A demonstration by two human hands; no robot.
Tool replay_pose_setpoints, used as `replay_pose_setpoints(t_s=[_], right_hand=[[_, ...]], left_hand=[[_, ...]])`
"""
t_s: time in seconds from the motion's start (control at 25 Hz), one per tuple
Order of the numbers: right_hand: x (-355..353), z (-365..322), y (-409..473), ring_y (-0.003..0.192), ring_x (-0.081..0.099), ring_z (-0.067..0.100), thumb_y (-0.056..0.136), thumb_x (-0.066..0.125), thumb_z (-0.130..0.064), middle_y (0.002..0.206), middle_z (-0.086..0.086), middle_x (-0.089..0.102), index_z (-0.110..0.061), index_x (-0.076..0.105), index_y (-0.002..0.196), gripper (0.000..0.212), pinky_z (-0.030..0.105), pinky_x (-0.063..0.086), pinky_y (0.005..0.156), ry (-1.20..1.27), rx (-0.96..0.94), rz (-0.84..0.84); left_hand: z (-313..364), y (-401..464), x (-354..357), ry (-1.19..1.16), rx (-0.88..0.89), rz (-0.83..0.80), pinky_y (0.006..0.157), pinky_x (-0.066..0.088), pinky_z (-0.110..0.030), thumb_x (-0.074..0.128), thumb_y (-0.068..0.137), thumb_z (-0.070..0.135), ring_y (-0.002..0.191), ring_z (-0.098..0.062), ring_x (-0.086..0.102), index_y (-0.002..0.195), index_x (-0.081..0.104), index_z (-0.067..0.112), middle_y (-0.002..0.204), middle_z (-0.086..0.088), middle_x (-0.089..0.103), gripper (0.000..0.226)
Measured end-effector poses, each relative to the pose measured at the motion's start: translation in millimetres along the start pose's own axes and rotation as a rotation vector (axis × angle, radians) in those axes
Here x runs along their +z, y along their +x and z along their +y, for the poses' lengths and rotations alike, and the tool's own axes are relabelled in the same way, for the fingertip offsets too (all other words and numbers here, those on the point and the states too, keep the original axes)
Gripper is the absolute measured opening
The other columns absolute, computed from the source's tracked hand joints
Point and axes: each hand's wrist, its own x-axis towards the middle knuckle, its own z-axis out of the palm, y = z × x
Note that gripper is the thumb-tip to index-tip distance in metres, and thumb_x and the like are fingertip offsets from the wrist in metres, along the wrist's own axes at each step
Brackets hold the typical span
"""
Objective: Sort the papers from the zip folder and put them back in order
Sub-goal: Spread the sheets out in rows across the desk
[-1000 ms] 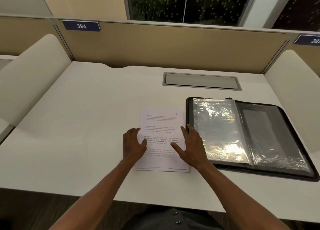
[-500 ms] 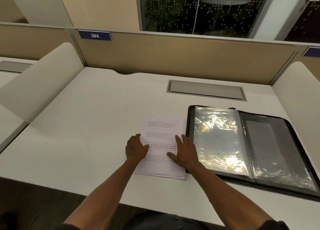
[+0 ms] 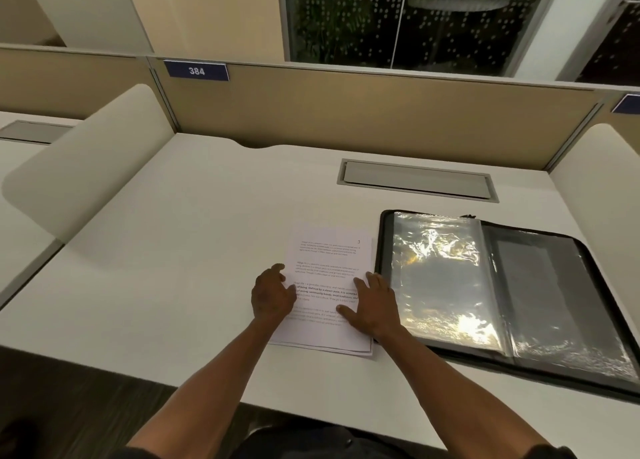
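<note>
A small stack of printed white papers [image 3: 329, 251] lies flat on the white desk [image 3: 173, 251], just left of the zip folder [image 3: 540, 285]. The black folder lies open, showing shiny clear plastic sleeves. My left hand [image 3: 272, 294] rests on the stack's left edge with fingers loosely curled. Spread flat, my right hand [image 3: 374, 308] presses the stack's lower right part, next to the folder's left rim. The lower lines of text are hidden under both hands.
A grey cable hatch [image 3: 415, 181] is set into the desk behind the folder. White curved dividers stand at the left [image 3: 86, 168] and right [image 3: 602, 195]. A beige back panel carries a blue label 384 [image 3: 196, 71].
The camera has tilted upward, so desk and hands sit lower in view. My right hand has slid slightly left onto the papers; the stack and folder have stayed put.
</note>
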Motion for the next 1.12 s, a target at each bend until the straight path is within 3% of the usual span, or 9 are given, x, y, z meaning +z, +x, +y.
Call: replay_pose_setpoints(t_s=[0.12,0.24,0.4,0.6,0.8,1.12], right_hand=[[-0.6,-5.1,1.7,0.154,0.01,0.031,0.09,0.058,-0.063,0.165,0.01,0.02,-0.018,0.032,0.153,0.081,0.044,0.016,0.122,0.01,0.033,-0.013],[-1.2,-12.6,-1.3,0.154,0.006,0.029,0.09,0.058,-0.062,0.166,0.01,0.017,-0.018,0.027,0.156,0.084,0.045,0.015,0.123,0.016,0.073,-0.024],[3.2,-21.4,-3.9,0.155,0.003,0.029,0.092,0.055,-0.062,0.167,0.009,0.015,-0.019,0.022,0.158,0.086,0.045,0.013,0.123,-0.009,0.109,-0.016],[9.0,-28.9,-3.9,0.156,-0.003,0.028,0.094,0.052,-0.061,0.169,0.007,0.008,-0.02,0.018,0.159,0.085,0.046,0.011,0.124,-0.003,0.167,-0.03],[9.9,-32.5,-2.5,0.156,-0.003,0.026,0.093,0.056,-0.058,0.169,0.006,0.009,-0.019,0.019,0.16,0.085,0.045,0.009,0.125,0.033,0.213,-0.023],[13.4,-34.7,-3.8,0.156,0.001,0.025,0.09,0.063,-0.059,0.169,0.008,0.005,-0.024,0.018,0.16,0.09,0.042,0.012,0.124,0.178,0.27,0.052]], left_hand=[[-4.9,7.7,-2.6,0.17,0.022,-0.099,0.102,0.043,-0.043,0.074,0.083,0.034,0.125,-0.029,0.048,0.14,0.051,0.015,0.133,-0.008,0.054,0.064],[-15.3,14.0,-6.8,0.179,0.09,-0.161,0.103,0.041,-0.043,0.073,0.085,0.038,0.126,-0.029,0.045,0.142,0.049,0.015,0.135,-0.008,0.052,0.067],[-21.4,18.2,-7.7,0.027,0.116,-0.129,0.099,0.046,-0.041,0.076,0.083,0.037,0.116,-0.028,0.056,0.136,0.055,0.013,0.123,-0.009,0.06,0.061],[-13.3,25.3,-23.2,-0.164,0.079,-0.1,0.078,0.048,-0.028,0.077,0.082,0.02,0.086,-0.016,0.064,0.128,0.061,0.016,0.099,0.001,0.068,0.049],[-10.7,39.4,-30.9,-0.244,0.04,-0.148,0.075,0.053,-0.029,0.08,0.081,0.022,0.074,-0.016,0.068,0.111,0.069,0.017,0.079,0.004,0.071,0.032],[-13.6,41.9,-35.9,-0.245,0.026,-0.089,0.072,0.044,-0.023,0.077,0.084,0.018,0.078,-0.015,0.067,0.088,0.069,0.019,0.087,0.002,0.072,0.008]])
